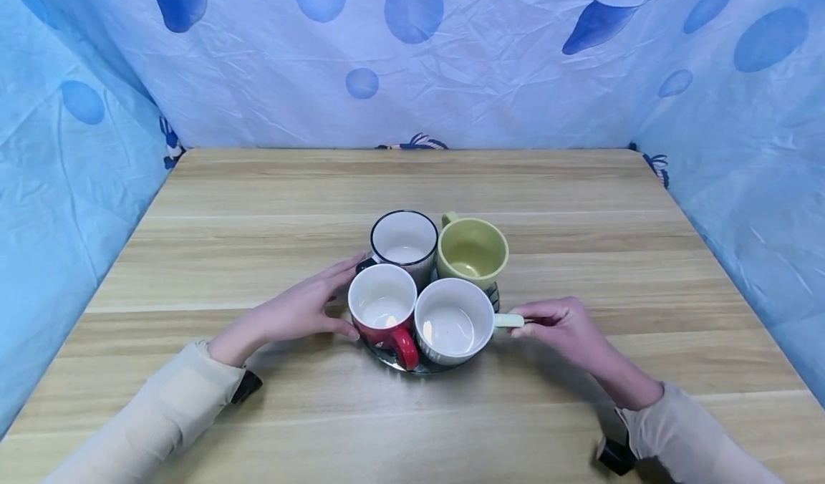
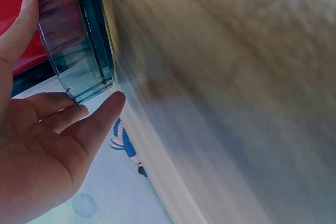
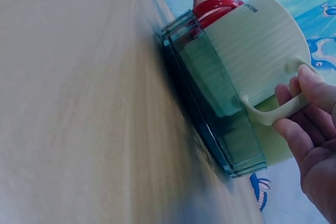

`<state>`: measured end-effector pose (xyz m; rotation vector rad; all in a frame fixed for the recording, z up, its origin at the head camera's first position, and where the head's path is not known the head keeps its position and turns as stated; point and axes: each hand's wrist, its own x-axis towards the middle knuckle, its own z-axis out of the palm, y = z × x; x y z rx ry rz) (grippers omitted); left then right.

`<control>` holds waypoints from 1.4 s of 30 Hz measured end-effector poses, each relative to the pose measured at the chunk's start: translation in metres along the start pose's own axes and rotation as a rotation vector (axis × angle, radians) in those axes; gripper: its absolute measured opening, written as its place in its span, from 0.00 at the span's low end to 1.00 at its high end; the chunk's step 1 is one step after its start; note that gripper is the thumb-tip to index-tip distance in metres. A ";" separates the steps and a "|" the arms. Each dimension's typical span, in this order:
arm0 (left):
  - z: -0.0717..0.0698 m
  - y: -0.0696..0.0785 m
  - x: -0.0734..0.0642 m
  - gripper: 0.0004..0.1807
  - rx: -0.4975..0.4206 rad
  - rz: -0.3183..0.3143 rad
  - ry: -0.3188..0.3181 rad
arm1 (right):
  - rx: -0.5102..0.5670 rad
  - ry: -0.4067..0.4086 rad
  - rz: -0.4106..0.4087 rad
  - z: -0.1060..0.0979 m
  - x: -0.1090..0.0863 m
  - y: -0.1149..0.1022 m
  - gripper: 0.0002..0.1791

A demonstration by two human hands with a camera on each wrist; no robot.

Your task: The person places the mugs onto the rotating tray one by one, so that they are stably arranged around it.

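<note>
Four mugs crowd a glass tray (image 1: pixel 387 356) on the table (image 1: pixel 258 205). The right hand (image 1: pixel 563 330) pinches the pale mug's handle (image 1: pixel 509 320); beside the tray, the left hand's (image 1: pixel 299 308) straight fingers (image 1: pixel 341 269) touch the red mug (image 1: pixel 383 312).

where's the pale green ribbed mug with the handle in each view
Head: pale green ribbed mug at centre, front right on the glass tray, its handle pointing right into the right hand.
Left wrist: not in it; only the tray's glass edge and a red mug show.
Right wrist: upper right, handle pinched by the fingers.
Shared landmark: the glass tray.
</note>
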<state>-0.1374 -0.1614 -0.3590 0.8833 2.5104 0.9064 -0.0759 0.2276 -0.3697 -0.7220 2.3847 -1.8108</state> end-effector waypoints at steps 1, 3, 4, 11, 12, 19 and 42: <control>0.000 0.000 0.000 0.55 0.007 0.004 0.001 | -0.011 -0.003 0.007 -0.001 0.001 0.000 0.12; 0.000 0.000 0.001 0.55 0.019 0.008 0.003 | -0.029 -0.012 0.015 -0.002 0.002 0.000 0.11; -0.001 0.000 0.001 0.55 0.026 0.009 0.003 | -0.035 -0.017 0.021 -0.003 0.003 -0.001 0.11; -0.002 0.000 0.002 0.54 0.038 0.011 -0.002 | -0.074 -0.037 0.043 -0.005 0.009 0.002 0.10; -0.002 0.000 0.002 0.54 0.036 0.009 -0.004 | -0.083 -0.039 0.046 -0.005 0.009 0.003 0.10; -0.002 0.000 0.001 0.54 0.031 -0.002 -0.002 | -0.102 -0.062 0.047 -0.007 0.015 0.005 0.14; -0.025 -0.003 0.002 0.58 0.074 -0.019 -0.055 | -0.141 -0.206 0.010 -0.022 0.024 0.003 0.18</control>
